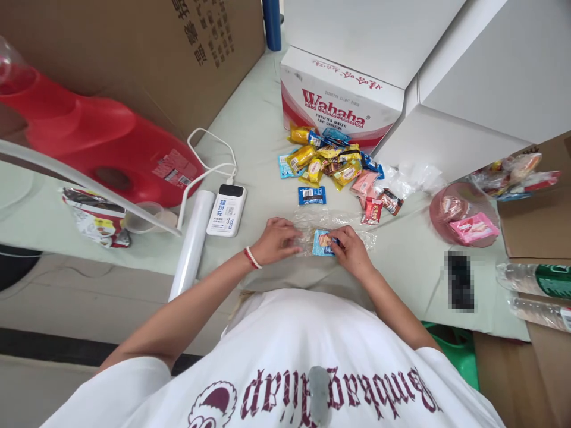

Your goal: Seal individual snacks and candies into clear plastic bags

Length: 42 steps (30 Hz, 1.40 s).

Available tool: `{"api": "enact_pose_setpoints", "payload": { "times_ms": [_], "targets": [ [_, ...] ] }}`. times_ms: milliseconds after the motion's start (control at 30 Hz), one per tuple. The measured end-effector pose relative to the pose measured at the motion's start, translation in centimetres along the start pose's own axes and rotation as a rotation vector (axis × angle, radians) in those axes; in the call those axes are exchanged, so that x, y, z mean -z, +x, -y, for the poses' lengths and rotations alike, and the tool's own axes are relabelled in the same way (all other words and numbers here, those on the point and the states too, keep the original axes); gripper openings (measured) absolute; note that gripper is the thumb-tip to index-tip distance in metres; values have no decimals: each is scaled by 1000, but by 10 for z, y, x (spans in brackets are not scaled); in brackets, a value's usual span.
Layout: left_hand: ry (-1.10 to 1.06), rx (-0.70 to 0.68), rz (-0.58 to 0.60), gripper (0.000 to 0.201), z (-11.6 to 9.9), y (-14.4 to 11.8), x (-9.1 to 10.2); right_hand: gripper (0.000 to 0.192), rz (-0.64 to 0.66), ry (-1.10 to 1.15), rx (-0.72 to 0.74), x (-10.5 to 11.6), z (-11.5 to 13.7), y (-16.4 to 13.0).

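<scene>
A light-blue snack packet (320,242) lies flat on a crumpled clear plastic bag (306,221) close to my body. My right hand (353,252) has its fingers closed on the packet's right end. At the bag's left edge is my left hand (277,241), a red and white bracelet on its wrist; its curled fingers pinch the film, their tips partly lost in the clear plastic. Just beyond the bag sits a dark-blue wrapped snack (311,195). Farther back is a pile of yellow, blue and brown wrapped snacks (330,157), with a red packet (373,210) at its right.
A Wahaha water carton (339,98) stands behind the pile. On the left are a white power bank (226,211) with its cable, a plastic roll (193,246) and a large red jug (107,142). At right are a pink bowl (439,223), a blurred dark object (460,282) and bottles (553,279).
</scene>
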<state>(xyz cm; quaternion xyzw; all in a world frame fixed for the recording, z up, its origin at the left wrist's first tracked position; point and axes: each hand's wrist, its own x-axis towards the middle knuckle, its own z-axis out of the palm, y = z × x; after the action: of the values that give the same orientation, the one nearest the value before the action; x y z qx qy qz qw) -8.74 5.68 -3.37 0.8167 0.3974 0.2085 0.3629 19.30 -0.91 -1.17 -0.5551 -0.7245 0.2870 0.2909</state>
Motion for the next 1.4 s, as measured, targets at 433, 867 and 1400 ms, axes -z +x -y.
{"api": "enact_pose_setpoints", "payload": {
  "times_ms": [433, 867, 1400],
  "targets": [
    [249, -218, -301, 27, -62, -4, -34, 28, -1, 22, -105, -4, 0, 1],
    [493, -165, -54, 38, -66, 6, -63, 50, 292, -615, -267, 30, -6, 103],
    [77, -72, -62, 31, -46, 6, -59, 35, 257, -288, 35, 6, 19, 2]
  ]
}}
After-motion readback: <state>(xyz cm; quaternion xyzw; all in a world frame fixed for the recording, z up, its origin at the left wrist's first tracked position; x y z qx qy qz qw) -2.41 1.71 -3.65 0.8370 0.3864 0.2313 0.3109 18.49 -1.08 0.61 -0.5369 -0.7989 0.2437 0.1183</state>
